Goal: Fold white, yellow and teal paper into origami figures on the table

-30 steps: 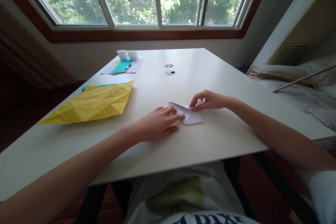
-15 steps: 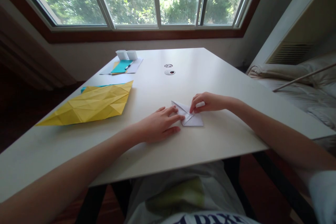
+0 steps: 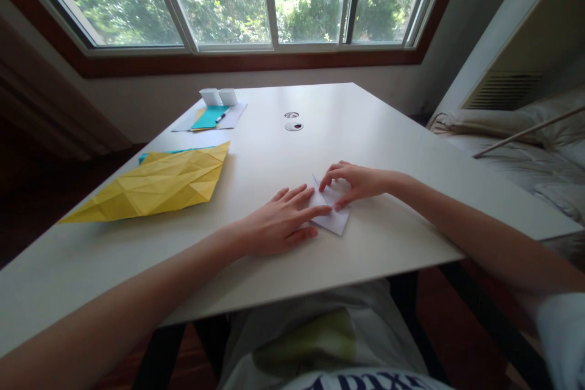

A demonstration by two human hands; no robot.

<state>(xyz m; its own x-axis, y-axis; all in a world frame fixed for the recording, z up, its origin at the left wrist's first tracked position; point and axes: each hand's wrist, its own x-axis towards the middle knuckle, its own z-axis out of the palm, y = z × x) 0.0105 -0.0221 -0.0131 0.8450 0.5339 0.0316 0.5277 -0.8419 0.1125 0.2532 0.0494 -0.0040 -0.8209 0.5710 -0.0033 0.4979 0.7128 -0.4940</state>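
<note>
A small folded white paper [image 3: 337, 223] lies flat on the white table near its front edge. My left hand [image 3: 284, 219] rests palm down with fingers spread, its fingertips pressing the paper's left side. From the right, my right hand [image 3: 354, 183] arches over the paper, thumb and index fingertip apart and touching its upper and right parts. Part of the sheet is hidden under the fingers.
To the left lies a large creased yellow paper [image 3: 159, 186] with blue paper under it. Farther back are teal paper [image 3: 210, 117], a pen [image 3: 223, 114] and two white paper boxes [image 3: 218, 97]. Two round fittings [image 3: 293, 126] are set in the tabletop [image 3: 256, 158].
The white paper has turned, one corner now pointing toward me. My right thumb and index finger have spread apart from a pinch. My left fingers reach slightly farther right.
</note>
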